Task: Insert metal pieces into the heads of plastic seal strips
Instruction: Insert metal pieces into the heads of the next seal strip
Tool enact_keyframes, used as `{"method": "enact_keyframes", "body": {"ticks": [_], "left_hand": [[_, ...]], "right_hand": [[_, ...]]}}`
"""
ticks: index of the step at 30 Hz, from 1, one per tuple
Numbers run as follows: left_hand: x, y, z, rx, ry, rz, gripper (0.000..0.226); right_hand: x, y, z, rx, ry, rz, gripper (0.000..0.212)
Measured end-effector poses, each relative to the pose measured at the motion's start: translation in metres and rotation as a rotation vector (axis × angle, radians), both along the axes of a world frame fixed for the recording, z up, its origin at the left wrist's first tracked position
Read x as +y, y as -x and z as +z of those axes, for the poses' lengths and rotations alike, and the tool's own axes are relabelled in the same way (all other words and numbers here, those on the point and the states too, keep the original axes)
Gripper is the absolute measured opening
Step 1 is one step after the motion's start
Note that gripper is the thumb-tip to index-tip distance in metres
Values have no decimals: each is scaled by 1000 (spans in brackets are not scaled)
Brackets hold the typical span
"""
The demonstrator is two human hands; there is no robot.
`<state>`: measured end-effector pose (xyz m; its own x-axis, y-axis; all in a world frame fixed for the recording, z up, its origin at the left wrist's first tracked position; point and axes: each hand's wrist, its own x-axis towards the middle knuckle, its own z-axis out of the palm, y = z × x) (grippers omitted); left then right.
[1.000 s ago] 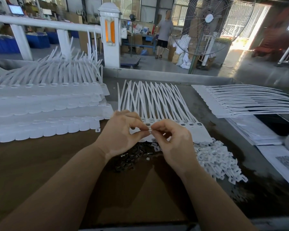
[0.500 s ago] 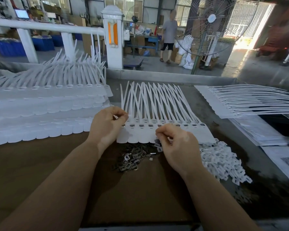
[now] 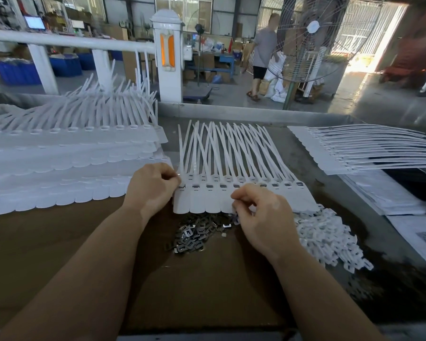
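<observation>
A: What's the left hand (image 3: 153,187) doing?

B: From my feed its grip is curled tight, fingertips pinched at the leftmost head of the seal strip row (image 3: 241,193). I see a glint of metal at the pinch; I can't tell if it's a separate piece or one already seated.

A: Right hand (image 3: 263,215)?

B: Fingers curled, grip pinching something small at the row's near edge, just above the metal pieces (image 3: 194,233). Looks like a small part, too hidden to name.

A: Where's the row?

B: Centre of the desk (image 3: 59,242), on the brown surface, tabs toward me, tails fanning away. Several heads show dark metal in their slots.

A: Metal pile?

B: Loose heap touching the row's near edge, between both wrists.

A: Other stuff?

B: White plastic clips (image 3: 327,239) heaped right of the right hand. Big stack of strips (image 3: 67,163) on the left, touching the left hand's knuckle side. Another strip sheet (image 3: 369,151) far right, well apart. Papers (image 3: 399,198) beneath it. Behind the desk: white railing post (image 3: 169,55), standing fan (image 3: 310,38), a person (image 3: 262,55) walking.
</observation>
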<state>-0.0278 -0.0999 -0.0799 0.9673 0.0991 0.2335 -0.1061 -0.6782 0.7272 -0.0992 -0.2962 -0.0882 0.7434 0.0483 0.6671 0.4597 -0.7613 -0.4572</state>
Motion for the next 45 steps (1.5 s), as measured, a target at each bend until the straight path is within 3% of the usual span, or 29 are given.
{"method": "enact_keyframes", "body": {"ticks": [6, 11, 18, 31, 37, 45], "left_hand": [[0, -1, 0, 40, 96, 28, 15], [1, -1, 1, 110, 332, 28, 13], [0, -1, 0, 141, 418, 63, 12], [0, -1, -2, 117, 302, 72, 11], [-1, 1, -2, 117, 240, 52, 12], [-2, 1, -3, 117, 151, 44, 13]], "right_hand": [[0, -1, -1, 54, -11, 13, 11], [0, 0, -1, 77, -16, 15, 11], [1, -1, -1, 107, -29, 10, 10], [2, -1, -1, 152, -41, 3, 11], [-2, -4, -4, 132, -59, -139, 12], [-1, -4, -4, 152, -42, -163, 12]]}}
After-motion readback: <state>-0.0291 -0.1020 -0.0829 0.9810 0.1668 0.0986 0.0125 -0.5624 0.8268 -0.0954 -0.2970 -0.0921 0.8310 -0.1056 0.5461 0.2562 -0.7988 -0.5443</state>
